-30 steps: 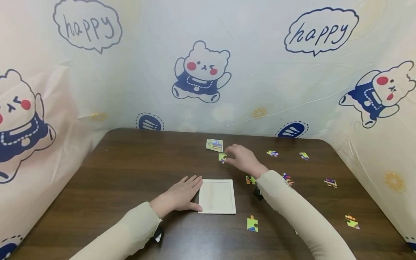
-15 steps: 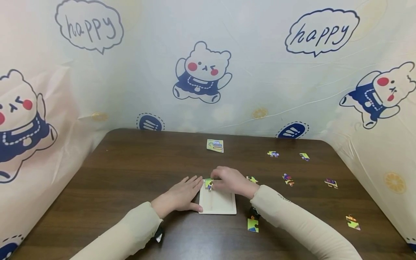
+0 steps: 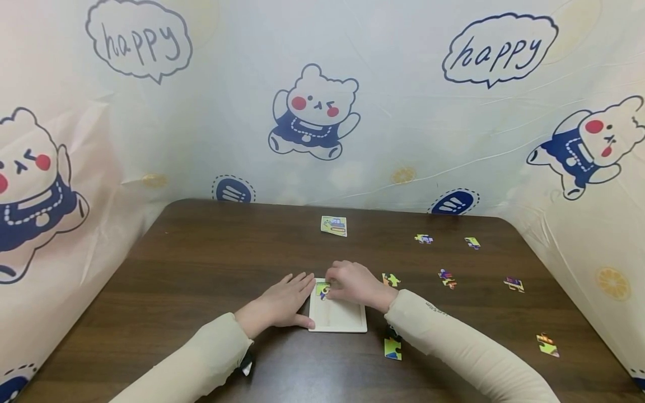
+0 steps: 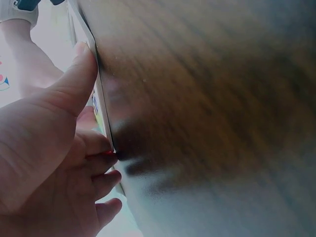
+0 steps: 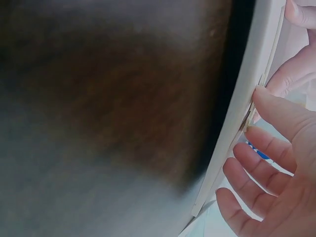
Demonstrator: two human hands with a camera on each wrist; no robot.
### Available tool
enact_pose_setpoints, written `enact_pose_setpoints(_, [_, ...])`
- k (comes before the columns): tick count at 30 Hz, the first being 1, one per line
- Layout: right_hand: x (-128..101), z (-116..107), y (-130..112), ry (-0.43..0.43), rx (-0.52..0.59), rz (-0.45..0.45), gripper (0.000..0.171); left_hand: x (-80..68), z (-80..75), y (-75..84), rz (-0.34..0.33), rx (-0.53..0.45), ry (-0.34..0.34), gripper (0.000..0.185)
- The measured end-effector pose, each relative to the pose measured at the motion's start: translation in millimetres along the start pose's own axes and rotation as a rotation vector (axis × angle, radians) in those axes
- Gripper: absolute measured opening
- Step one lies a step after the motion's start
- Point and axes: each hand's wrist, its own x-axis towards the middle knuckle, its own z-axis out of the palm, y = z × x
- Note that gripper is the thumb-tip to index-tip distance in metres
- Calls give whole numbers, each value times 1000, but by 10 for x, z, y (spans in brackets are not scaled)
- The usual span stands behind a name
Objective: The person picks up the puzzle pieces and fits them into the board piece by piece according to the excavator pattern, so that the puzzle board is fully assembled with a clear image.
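A white square puzzle tray (image 3: 345,320) lies on the brown table in the head view. My left hand (image 3: 279,300) rests along its left edge with fingers extended, thumb at the near corner. Over the tray's far left corner, my right hand (image 3: 355,284) pinches a green jigsaw piece (image 3: 321,289) between thumb and index finger; the piece's right part is hidden by the fingers. In the right wrist view the thumb and index fingertip of the right hand (image 5: 281,168) meet low at the tray's surface. The left wrist view has the left thumb (image 4: 81,74) against the tray's rim.
Several loose jigsaw pieces lie right of the tray, the nearest being a green piece (image 3: 391,279) and a green-blue piece (image 3: 392,349) beside my right forearm. A small picture card (image 3: 334,225) lies beyond the tray. A printed curtain (image 3: 393,129) stands behind the table.
My right hand has brought the green piece from beside the picture card toward me onto the tray, then settled it at the far left corner. My left hand has stayed put.
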Motion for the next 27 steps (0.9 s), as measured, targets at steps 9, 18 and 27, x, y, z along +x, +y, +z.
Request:
enact_pose_setpoints(9, [9,-19,-30,15,-37,-35,20,-15,-22,8,-11,-14,-6,90])
enact_pose_setpoints(18, [14,-25,-29,13,-23,-27,20,-15,-22,13,-12,3,-8,89])
enact_pose_setpoints(27, [2,-84,1,-7,-11,-45,25,-26,-34,24,-13,12,-11,89])
